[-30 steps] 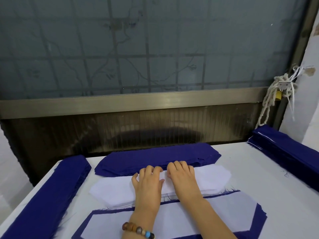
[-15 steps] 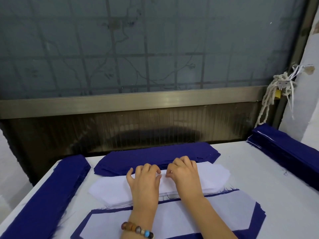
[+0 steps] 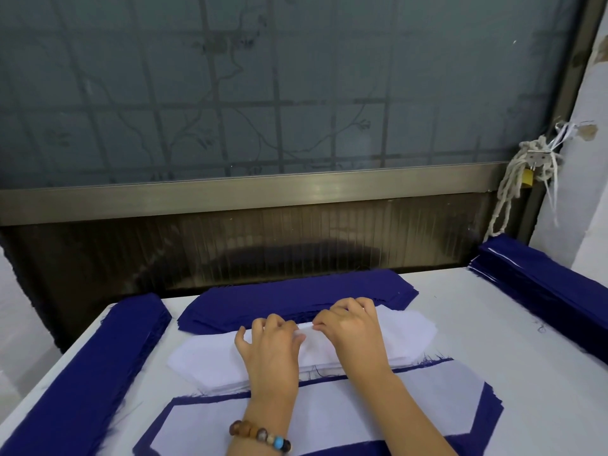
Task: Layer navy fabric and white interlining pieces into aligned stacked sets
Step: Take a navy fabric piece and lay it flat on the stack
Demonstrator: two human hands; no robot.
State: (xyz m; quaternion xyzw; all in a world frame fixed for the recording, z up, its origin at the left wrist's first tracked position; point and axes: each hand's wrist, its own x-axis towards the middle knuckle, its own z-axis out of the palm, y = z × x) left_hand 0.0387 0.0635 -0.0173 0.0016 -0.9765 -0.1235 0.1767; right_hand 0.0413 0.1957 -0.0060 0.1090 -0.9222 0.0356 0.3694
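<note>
Head view: left grip [image 3: 273,350] and right grip [image 3: 353,327], fingers curled, pinch the top ply [image 3: 307,334] of the white interlining stack [image 3: 204,360] at counter [image 3: 493,324] centre. Recommended: separate one ply only, raise both pinch points evenly, and match edges on the layered set [image 3: 411,406] at 6 o'clock. The navy fabric stack [image 3: 296,291] lies at 12 o'clock.

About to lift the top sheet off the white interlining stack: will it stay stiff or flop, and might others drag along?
Probably floppy: the top interlining sheet buckles into a ridge between the left hand and right hand. Likely thin and light: the white stack shows many fine layers at its near edge, so neighbouring sheets may cling.
</note>
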